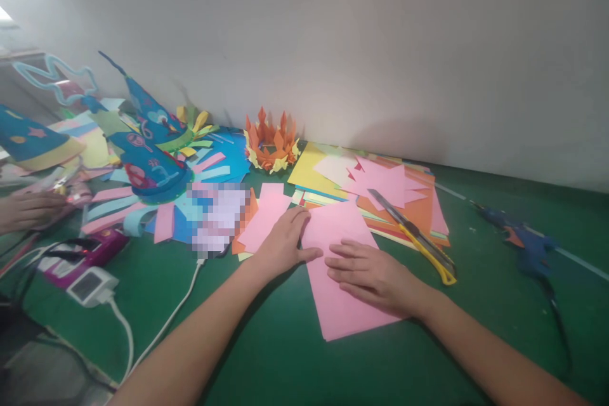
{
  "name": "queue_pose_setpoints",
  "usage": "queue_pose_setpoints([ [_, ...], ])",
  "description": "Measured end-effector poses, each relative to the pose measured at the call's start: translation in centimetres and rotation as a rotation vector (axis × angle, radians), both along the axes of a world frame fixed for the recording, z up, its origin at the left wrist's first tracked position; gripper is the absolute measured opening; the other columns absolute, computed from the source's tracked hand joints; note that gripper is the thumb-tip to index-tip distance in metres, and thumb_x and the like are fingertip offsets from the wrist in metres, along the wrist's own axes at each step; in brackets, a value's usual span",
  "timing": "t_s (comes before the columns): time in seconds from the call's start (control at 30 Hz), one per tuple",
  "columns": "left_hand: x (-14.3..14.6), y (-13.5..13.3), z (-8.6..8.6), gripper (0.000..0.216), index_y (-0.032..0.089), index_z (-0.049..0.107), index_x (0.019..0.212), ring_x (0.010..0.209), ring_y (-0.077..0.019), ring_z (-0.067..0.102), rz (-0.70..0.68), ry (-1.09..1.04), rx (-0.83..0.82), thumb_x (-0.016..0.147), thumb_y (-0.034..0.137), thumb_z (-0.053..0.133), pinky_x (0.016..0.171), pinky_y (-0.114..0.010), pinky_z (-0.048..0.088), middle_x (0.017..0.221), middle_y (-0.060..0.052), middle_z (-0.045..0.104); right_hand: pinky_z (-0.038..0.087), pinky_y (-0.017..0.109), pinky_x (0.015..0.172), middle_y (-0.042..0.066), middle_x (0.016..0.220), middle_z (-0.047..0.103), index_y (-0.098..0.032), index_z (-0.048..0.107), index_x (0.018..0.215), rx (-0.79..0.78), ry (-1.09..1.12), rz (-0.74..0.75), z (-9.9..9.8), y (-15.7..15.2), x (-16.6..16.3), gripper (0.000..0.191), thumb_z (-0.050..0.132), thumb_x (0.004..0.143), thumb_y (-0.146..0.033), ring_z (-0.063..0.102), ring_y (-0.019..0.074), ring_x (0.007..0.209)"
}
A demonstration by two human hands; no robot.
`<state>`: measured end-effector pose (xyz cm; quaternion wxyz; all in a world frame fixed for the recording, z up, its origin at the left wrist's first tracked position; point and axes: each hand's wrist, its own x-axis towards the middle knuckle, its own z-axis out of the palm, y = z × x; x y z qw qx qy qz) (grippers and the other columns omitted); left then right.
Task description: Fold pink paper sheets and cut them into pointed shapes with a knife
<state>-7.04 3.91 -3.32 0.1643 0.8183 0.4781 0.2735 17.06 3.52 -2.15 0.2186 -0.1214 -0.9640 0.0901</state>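
A pink sheet of paper (349,317) lies on the green table in front of me, perhaps more than one layer thick. My right hand (375,273) rests flat on its middle, fingers stretched out to the left. At the sheet's left edge is my left hand (285,241), its thumb apart from the fingers and touching the paper. A yellow box cutter (409,235) with its blade out lies to the right, partly over a stack of coloured paper (423,216). Pink pointed cut-outs (385,181) are on top of that stack.
An orange paper crown (271,146) stands near the wall. Blue cone hats (147,162) with paper strips stand at left. A blue glue gun (528,244) lies at right. A phone, its cable and a purple power strip (98,254) are at left, near another person's hand (33,209).
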Motion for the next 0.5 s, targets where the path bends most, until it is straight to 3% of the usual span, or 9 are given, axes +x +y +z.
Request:
queue_pose_setpoints([
  [0.2,0.1,-0.1,1.0,0.058,0.019,0.048,0.122,0.121,-0.0293,0.048,-0.029,0.019,0.003,0.073,0.034,0.074,0.101,-0.046,0.043,0.128,-0.014,0.050,0.039,0.045,0.108,0.006,0.116,0.068,-0.018,0.062,0.118,-0.009,0.002,-0.007,-0.1,-0.1,0.1,0.028,0.053,0.092,-0.020,0.051,0.0220,0.123],
  [0.5,0.5,-0.5,1.3,0.059,0.017,0.049,0.120,0.122,-0.0308,0.046,0.046,0.135,0.042,0.072,0.042,0.071,0.103,-0.047,0.038,0.126,-0.014,0.054,0.039,0.046,0.108,0.006,0.117,0.068,-0.018,0.063,0.117,-0.021,-0.007,-0.015,0.1,-0.1,0.0,0.027,0.052,0.092,-0.021,0.053,0.0226,0.122],
])
